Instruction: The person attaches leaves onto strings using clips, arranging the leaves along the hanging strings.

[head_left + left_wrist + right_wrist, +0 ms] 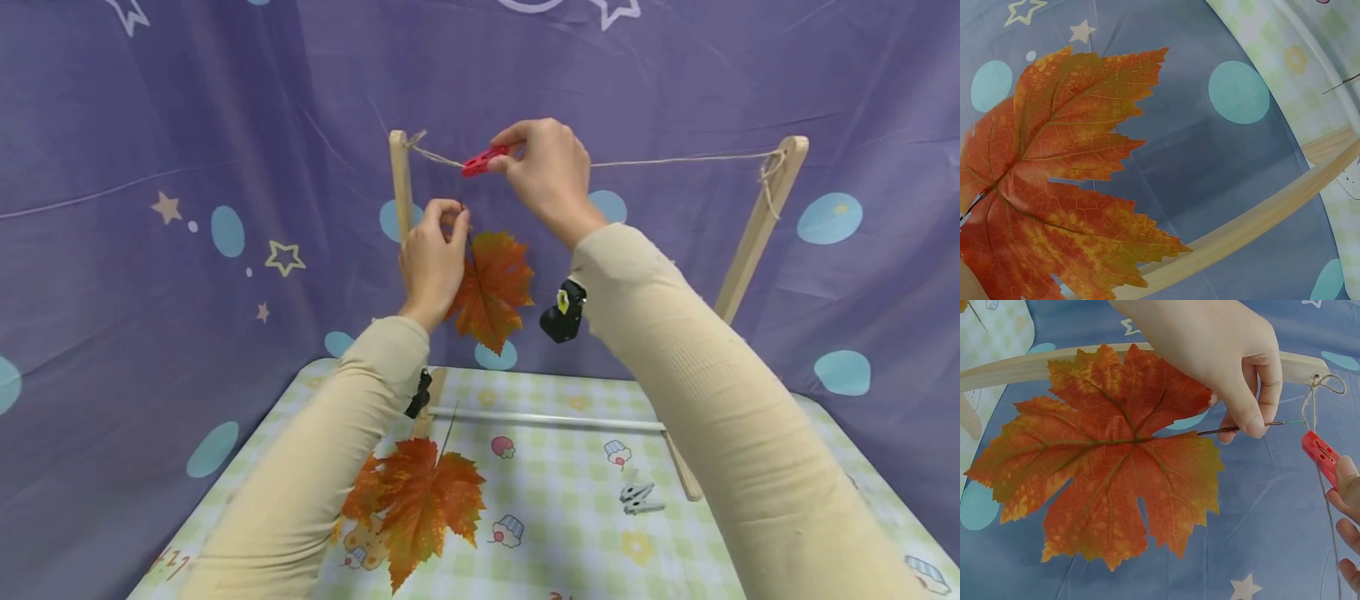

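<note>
Maple leaf sits below the twine, stem pinched in the left hand; right hand grips the red clothespin (right by the twine). I'd keep that stem steady.

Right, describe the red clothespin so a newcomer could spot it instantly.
Find the string stretched between two wooden posts. Near the left post, the red clothespin meets the string. Its colour separates it from the pale clips on the tablecloth.
</note>
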The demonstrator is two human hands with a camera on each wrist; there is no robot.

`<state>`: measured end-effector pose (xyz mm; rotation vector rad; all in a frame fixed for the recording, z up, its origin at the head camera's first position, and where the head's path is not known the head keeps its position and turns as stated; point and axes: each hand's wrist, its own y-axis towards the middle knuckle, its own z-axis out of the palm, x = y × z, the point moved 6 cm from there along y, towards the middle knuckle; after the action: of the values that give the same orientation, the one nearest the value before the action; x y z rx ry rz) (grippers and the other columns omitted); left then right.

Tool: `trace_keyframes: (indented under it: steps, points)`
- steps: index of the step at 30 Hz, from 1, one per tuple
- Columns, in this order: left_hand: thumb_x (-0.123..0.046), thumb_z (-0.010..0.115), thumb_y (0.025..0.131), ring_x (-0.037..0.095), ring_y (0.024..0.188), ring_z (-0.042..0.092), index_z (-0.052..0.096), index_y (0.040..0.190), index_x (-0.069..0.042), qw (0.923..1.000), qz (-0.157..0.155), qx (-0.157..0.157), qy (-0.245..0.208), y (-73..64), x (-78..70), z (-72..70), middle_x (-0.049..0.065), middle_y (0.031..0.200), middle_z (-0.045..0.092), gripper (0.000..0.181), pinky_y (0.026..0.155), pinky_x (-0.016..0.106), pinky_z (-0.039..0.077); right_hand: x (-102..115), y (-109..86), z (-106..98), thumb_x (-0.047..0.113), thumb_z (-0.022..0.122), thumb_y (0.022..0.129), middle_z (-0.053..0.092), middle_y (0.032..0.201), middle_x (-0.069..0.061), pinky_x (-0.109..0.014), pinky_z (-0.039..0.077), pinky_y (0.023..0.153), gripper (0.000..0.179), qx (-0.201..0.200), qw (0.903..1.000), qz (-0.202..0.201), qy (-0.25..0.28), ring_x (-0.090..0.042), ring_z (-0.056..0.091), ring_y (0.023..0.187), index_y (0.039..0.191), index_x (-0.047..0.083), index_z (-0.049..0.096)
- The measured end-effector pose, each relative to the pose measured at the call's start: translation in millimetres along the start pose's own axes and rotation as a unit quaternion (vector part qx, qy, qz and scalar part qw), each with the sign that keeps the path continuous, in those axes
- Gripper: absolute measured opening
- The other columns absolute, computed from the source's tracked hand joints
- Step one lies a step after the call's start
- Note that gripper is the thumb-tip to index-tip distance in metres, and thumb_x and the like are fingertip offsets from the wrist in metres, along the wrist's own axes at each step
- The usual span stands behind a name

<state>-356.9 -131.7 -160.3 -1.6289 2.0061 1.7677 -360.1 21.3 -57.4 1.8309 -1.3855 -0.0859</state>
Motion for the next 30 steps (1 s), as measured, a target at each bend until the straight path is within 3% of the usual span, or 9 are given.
trace_keyframes:
  steps: [7, 13, 21, 25, 30]
  points:
    - [-0.032, 0.057, 0.102, 0.014, 0.084, 0.065, 0.065, 0.115, -0.015, 0.9999, -0.003, 0.005, 0.010, -2.8, 5.8, 0.5, -0.006, 0.098, 0.073, 0.023, 0.081, 0.037, 0.046, 0.9, -1.1, 2.6, 0.034, 0.075, 0.090, 0.074, 0.098, 0.005, -0.032, 0.046, 0.085, 0.027, 0.009, 0.9996, -0.026, -0.011, -0.014, 0.063, 0.094, 0.115, 0.024, 0.077]
    - [-0.031, 0.058, 0.102, 0.015, 0.082, 0.066, 0.066, 0.116, -0.014, 0.9997, 0.013, 0.017, 0.016, -6.9, 9.4, 2.6, -0.004, 0.096, 0.073, 0.023, 0.076, 0.037, 0.048, 2.8, -1.6, 4.0, 0.031, 0.075, 0.090, 0.074, 0.097, 0.002, -0.035, 0.040, 0.091, 0.025, 0.012, 0.9963, -0.079, -0.032, -0.021, 0.056, 0.096, 0.113, 0.020, 0.078]
    - [-0.030, 0.060, 0.101, 0.015, 0.076, 0.064, 0.067, 0.115, -0.015, 0.9978, 0.046, 0.043, 0.017, -11.0, 11.0, 7.3, -0.003, 0.094, 0.072, 0.022, 0.069, 0.037, 0.047, 8.4, -0.7, 2.1, 0.026, 0.078, 0.088, 0.072, 0.096, -0.003, -0.039, 0.037, 0.086, 0.023, 0.012, 0.9875, -0.148, -0.054, -0.026, 0.049, 0.091, 0.110, 0.018, 0.079]
    - [-0.030, 0.059, 0.101, 0.015, 0.076, 0.063, 0.067, 0.116, -0.015, 0.9967, 0.059, 0.052, 0.018, -13.6, 12.2, 9.1, -0.002, 0.096, 0.072, 0.023, 0.069, 0.037, 0.047, 10.4, -0.2, 3.4, 0.026, 0.077, 0.089, 0.072, 0.100, -0.003, -0.040, 0.039, 0.084, 0.024, 0.024, 0.9846, -0.158, -0.070, -0.027, 0.050, 0.091, 0.111, 0.017, 0.079]
    - [-0.029, 0.059, 0.101, 0.017, 0.076, 0.064, 0.067, 0.115, -0.013, 0.9967, 0.067, 0.042, 0.020, -13.5, 12.9, 7.4, -0.001, 0.097, 0.073, 0.022, 0.069, 0.037, 0.048, 12.8, 0.3, 5.3, 0.025, 0.075, 0.090, 0.071, 0.101, -0.005, -0.040, 0.041, 0.081, 0.023, 0.044, 0.9824, -0.163, -0.080, -0.028, 0.050, 0.090, 0.111, 0.016, 0.078]
